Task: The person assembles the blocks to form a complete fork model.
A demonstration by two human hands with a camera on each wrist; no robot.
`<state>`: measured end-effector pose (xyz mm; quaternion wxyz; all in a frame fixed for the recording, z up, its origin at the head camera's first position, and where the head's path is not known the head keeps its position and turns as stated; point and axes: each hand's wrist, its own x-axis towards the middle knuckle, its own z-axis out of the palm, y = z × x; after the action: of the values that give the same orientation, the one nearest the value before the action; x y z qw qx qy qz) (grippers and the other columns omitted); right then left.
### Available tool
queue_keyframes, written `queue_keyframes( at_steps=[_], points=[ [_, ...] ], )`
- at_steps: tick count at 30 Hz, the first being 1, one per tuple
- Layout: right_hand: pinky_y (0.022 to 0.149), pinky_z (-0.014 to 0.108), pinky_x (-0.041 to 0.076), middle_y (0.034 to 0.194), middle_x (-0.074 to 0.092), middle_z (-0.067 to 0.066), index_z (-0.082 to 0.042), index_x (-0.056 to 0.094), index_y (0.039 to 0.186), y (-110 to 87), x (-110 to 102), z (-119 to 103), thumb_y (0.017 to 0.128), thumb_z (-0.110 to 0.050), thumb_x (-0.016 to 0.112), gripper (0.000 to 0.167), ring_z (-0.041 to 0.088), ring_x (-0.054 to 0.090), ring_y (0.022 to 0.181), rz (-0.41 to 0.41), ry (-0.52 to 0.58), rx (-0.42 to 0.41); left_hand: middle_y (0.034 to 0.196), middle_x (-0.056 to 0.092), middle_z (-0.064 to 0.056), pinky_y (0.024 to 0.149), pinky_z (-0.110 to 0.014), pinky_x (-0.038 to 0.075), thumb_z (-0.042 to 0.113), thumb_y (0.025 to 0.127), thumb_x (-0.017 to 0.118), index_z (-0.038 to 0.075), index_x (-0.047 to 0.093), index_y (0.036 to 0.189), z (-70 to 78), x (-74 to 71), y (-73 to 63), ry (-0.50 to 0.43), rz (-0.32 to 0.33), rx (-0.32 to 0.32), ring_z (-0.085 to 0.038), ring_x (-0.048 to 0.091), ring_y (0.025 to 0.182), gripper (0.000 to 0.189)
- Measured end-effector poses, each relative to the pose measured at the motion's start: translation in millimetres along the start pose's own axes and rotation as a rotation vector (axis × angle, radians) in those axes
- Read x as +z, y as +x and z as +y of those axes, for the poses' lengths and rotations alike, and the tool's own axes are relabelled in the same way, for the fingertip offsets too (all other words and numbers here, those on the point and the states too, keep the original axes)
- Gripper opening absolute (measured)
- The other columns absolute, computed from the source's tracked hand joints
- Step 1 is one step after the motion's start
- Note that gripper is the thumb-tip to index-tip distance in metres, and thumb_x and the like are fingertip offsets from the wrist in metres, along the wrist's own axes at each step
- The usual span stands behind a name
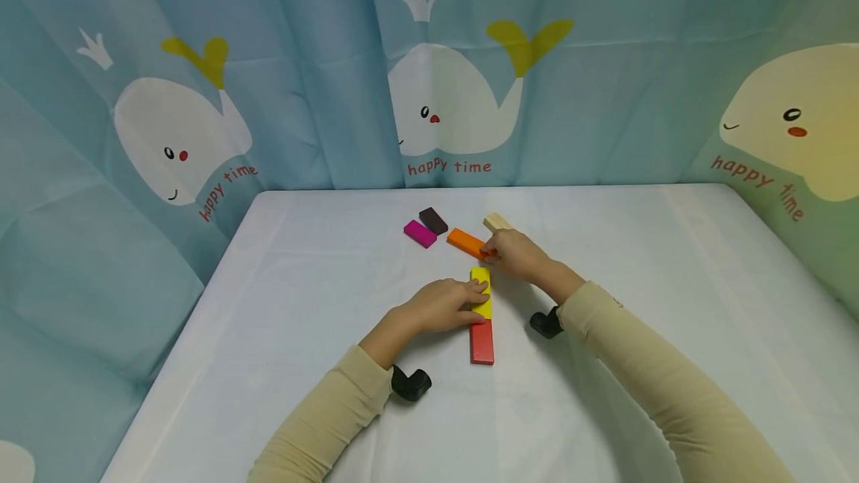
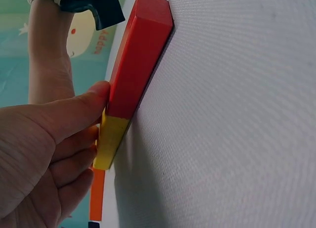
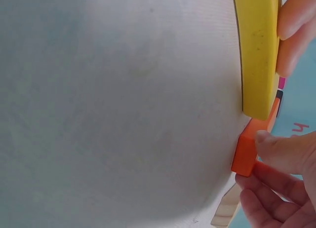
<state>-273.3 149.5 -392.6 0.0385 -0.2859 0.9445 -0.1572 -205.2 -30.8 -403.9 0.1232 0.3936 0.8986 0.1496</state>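
A yellow block [image 1: 481, 309] and a red block [image 1: 482, 343] lie end to end on the table. My left hand [image 1: 439, 305] rests on them from the left, its fingers on top of the yellow block and its thumb near the seam, as the left wrist view shows too. Farther back, my right hand [image 1: 515, 253] pinches the near end of an orange block [image 1: 464, 242] between thumb and fingers. In the right wrist view the orange block [image 3: 245, 151] sits just beyond the far end of the yellow block [image 3: 257, 55].
Behind the hands lie a magenta block [image 1: 420, 234], a dark brown block [image 1: 433, 221] and a pale wooden block [image 1: 496, 221], the last partly hidden by my right hand. A white cloth [image 1: 322, 304] covers the table. A blue whale-print curtain [image 1: 322, 95] hangs behind it.
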Motion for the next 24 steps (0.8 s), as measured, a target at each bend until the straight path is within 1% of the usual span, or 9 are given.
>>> queue_keyframes(
  at_steps=[4, 10, 17, 24],
  points=[
    [0.081, 0.039, 0.05, 0.091, 0.068, 0.013, 0.006, 0.07, 0.096, -1.0, -0.2, 0.7, 0.082, 0.0, 0.067, 0.016, 0.025, 0.063, 0.086, 0.01, -0.01, -0.03, 0.14, 0.04, 0.003, 0.103, -0.027, 0.03, 0.037, 0.089, 0.058, 0.015, 0.052, 0.132, 0.2, 0.0, 0.2, 0.006, 0.0, -0.004, -0.008, 0.032, 0.129, 0.048],
    [0.082, 0.04, 0.049, 0.093, 0.067, 0.016, 0.008, 0.068, 0.096, -2.8, -2.1, -0.8, 0.08, 0.005, 0.065, 0.016, 0.028, 0.062, 0.091, 0.025, -0.029, -0.06, 0.14, 0.04, 0.003, 0.102, -0.028, 0.031, 0.036, 0.089, 0.059, 0.014, 0.052, 0.131, 2.8, -2.5, -0.7, -0.009, -0.007, -0.02, -0.007, 0.032, 0.129, 0.048],
    [0.083, 0.04, 0.049, 0.093, 0.067, 0.015, 0.008, 0.068, 0.096, -4.0, -4.8, -3.1, 0.08, 0.006, 0.065, 0.017, 0.028, 0.062, 0.09, 0.009, -0.032, -0.054, 0.14, 0.04, 0.003, 0.103, -0.027, 0.03, 0.036, 0.089, 0.058, 0.014, 0.052, 0.132, 2.9, -3.4, -1.5, -0.005, -0.013, -0.018, -0.007, 0.032, 0.129, 0.048],
    [0.082, 0.04, 0.049, 0.092, 0.067, 0.016, 0.009, 0.068, 0.096, -7.3, -4.0, 0.0, 0.08, 0.005, 0.065, 0.017, 0.029, 0.062, 0.089, 0.022, -0.026, -0.06, 0.14, 0.039, 0.003, 0.103, -0.027, 0.029, 0.037, 0.09, 0.057, 0.014, 0.051, 0.132, 2.7, -3.5, -1.5, -0.001, -0.011, -0.013, -0.007, 0.031, 0.13, 0.049]
  ],
)
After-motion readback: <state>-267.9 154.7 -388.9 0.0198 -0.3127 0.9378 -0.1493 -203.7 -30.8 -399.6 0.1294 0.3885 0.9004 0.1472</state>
